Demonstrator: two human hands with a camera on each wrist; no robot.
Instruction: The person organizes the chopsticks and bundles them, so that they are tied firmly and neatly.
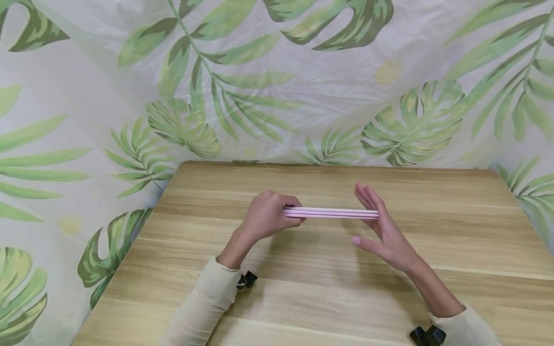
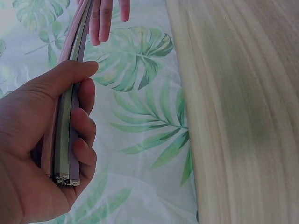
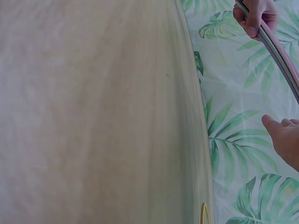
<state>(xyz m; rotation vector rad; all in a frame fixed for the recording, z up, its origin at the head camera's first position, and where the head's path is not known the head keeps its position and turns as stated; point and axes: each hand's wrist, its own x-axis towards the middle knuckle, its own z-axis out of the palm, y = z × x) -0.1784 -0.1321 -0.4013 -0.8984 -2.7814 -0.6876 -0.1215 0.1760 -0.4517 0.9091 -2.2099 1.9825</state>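
Looked down from the head onto the bench (image 1: 329, 288); sat close at each wrist, facing the leaf-print cloth (image 2: 140, 140), shared by all

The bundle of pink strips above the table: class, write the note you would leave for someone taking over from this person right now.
Left hand: grips one end of the bundle of pink strips, fingers curled round it; the left wrist view shows several thin strips side by side.
Right hand: open, straight fingers flat against the bundle's other end.
Bundle: held level above the wooden table, not resting on it.
Done: strips gathered into one stack.
Left: probably squaring the ends, then setting it down; nothing else lies on the table.
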